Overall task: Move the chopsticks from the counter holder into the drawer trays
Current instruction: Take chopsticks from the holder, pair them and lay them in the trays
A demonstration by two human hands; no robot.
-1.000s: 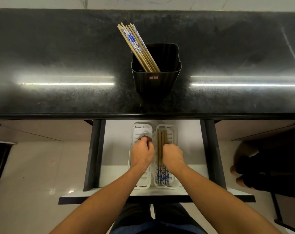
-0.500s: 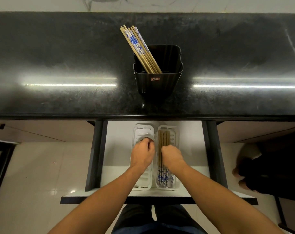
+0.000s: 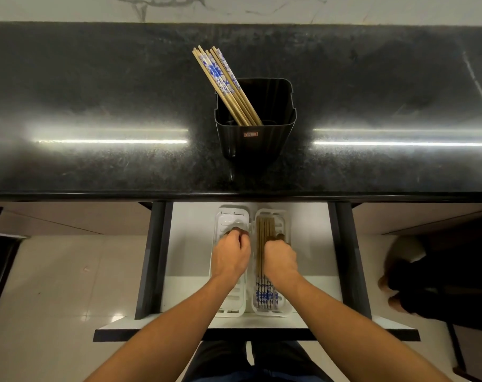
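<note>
In the drawer (image 3: 190,244), left hand (image 3: 231,257), right hand (image 3: 279,261), curled fingers (image 3: 235,231) mostly hidden

A black speckled counter (image 3: 96,92) reflects two strips of light (image 3: 110,141) below a pale veined wall (image 3: 317,6); glossy cream floor (image 3: 55,285) tiles spread beneath the counter's edge.
</note>
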